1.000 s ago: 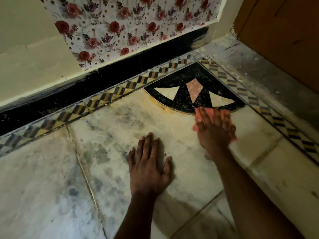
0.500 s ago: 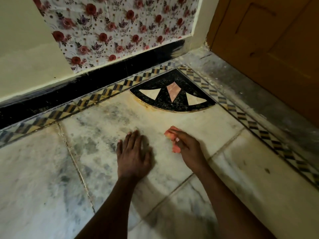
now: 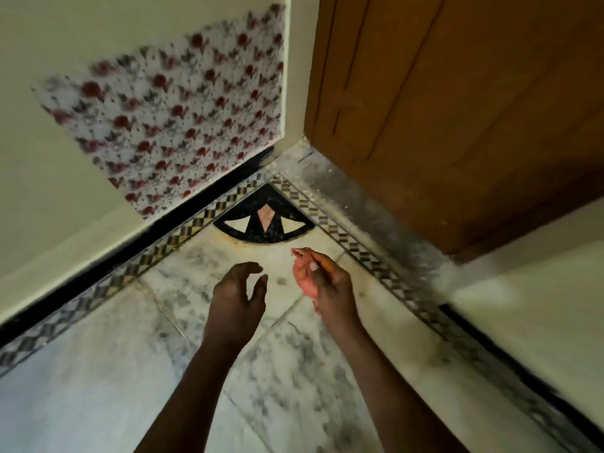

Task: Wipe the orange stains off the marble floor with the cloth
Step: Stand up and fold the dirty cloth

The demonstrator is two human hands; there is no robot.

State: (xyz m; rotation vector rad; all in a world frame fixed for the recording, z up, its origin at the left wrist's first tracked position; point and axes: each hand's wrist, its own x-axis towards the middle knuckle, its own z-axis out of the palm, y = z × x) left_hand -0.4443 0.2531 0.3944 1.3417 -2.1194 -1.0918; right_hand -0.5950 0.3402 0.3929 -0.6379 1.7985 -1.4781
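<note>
The pink-orange cloth (image 3: 302, 273) is bunched up in my right hand (image 3: 330, 286), which is lifted above the marble floor (image 3: 183, 289). My left hand (image 3: 237, 299) hovers beside it, off the floor, with fingers curled and apart and nothing in it. A thin orange stain (image 3: 248, 243) runs along the curved edge of the black corner inlay (image 3: 264, 220), just beyond both hands. The white marble has grey smudges around the hands.
A checkered border strip (image 3: 183, 230) runs along both walls and meets at the corner. A wooden door (image 3: 457, 109) stands at the right, a wall with floral paper (image 3: 183, 109) at the left. A black skirting (image 3: 98, 269) lines the left wall.
My right hand pulled the cloth back from the black inlay, bunched it and lifted it. My left hand rose off the floor. The view has pulled up and away from the floor.
</note>
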